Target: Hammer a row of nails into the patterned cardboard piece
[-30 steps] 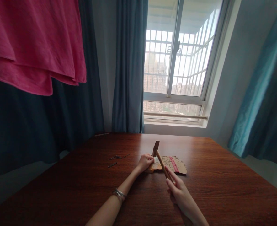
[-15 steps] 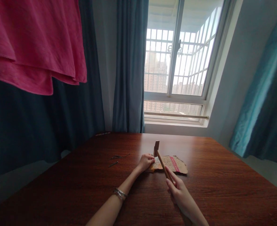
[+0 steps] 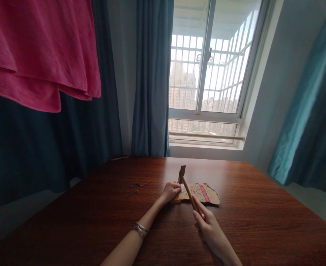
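Observation:
My right hand [image 3: 205,221] is wrapped round the wooden handle of a hammer [image 3: 189,192], its head raised at the far end. Just below that head, my left hand [image 3: 171,191] has thumb and fingers pinched on what looks like a thin nail [image 3: 180,184], mostly hidden by the fingertips. Under both lies a flat piece of cardboard [image 3: 213,196] dotted with many small holes and crossed by a pink band. The left hand rests at the cardboard's left end.
Several dark, thin nails [image 3: 136,185] lie on the brown wooden table [image 3: 96,221] left of my left hand. A pink cloth [image 3: 46,55] hangs at upper left. Blue curtains [image 3: 151,81] and a barred window [image 3: 204,74] stand behind the table.
The hammer head has shifted slightly left and sits close over the left fingertips. My left hand keeps its pinch at the cardboard's left end.

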`<state>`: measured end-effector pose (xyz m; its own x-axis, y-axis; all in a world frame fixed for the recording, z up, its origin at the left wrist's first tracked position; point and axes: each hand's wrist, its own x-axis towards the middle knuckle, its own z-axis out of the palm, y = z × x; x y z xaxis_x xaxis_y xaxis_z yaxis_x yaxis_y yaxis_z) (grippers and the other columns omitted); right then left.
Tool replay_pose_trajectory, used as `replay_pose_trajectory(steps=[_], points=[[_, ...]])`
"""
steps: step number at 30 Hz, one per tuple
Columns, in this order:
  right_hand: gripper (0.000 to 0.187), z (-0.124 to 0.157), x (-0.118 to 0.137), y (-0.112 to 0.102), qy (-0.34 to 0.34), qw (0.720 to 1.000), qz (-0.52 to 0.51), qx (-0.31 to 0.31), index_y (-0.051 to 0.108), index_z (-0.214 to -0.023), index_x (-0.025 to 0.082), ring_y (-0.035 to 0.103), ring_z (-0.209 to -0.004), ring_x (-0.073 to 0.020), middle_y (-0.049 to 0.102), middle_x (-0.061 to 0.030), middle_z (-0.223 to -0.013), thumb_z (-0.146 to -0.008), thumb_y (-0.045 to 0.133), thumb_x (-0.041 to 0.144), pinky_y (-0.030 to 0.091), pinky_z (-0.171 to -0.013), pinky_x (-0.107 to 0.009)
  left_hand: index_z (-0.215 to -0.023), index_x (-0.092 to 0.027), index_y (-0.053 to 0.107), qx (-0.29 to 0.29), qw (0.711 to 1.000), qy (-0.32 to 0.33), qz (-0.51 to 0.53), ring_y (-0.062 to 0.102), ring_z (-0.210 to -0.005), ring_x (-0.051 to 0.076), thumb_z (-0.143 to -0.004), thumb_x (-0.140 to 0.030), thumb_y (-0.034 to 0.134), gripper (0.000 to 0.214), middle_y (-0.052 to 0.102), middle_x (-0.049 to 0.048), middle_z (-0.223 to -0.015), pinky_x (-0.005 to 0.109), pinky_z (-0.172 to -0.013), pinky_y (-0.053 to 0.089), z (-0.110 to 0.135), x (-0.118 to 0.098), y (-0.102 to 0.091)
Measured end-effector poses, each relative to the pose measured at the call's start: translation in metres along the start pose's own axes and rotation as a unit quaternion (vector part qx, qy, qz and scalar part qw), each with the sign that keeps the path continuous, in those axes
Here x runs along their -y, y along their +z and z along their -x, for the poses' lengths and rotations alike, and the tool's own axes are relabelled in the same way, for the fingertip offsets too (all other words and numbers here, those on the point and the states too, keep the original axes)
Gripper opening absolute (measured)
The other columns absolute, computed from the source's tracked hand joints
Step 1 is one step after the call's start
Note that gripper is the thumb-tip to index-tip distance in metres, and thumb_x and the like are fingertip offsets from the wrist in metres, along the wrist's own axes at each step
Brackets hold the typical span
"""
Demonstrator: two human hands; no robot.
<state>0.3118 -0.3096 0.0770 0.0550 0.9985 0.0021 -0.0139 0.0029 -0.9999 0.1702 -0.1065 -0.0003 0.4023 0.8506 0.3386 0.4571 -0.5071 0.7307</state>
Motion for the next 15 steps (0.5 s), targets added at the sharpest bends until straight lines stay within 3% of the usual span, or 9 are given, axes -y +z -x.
replay_pose_trajectory(steps=[6, 15], points=[[0.066, -0.0012, 0.0030, 0.0022, -0.037, 0.999, 0.000, -0.017, 0.052, -0.129, 0.017, 0.035, -0.047, -0.0072, 0.055, 0.0001, -0.065, -0.070, 0.062, 0.046, 0.034, -0.043, -0.019, -0.067, -0.015, 0.073, -0.004, 1.000, 0.016, -0.002, 0.054, -0.065, 0.013, -0.073, -0.027, 0.058, 0.021, 0.062, 0.0023, -0.070, 0.022, -0.062, 0.037, -0.0010, 0.0049, 0.0022], [0.068, -0.0020, 0.0009, 0.0025, -0.013, 1.000, 0.002, -0.003, 0.048, -0.132, 0.018, 0.028, -0.041, -0.0066, 0.046, 0.0041, -0.052, -0.073, 0.059, 0.048, 0.026, -0.037, -0.019, -0.063, -0.015, 0.071, 0.004, 1.000, 0.021, -0.004, 0.053, -0.065, 0.013, -0.073, -0.026, 0.058, 0.020, 0.060, 0.0016, -0.067, 0.022, -0.062, 0.036, 0.0008, -0.0010, -0.0022]])
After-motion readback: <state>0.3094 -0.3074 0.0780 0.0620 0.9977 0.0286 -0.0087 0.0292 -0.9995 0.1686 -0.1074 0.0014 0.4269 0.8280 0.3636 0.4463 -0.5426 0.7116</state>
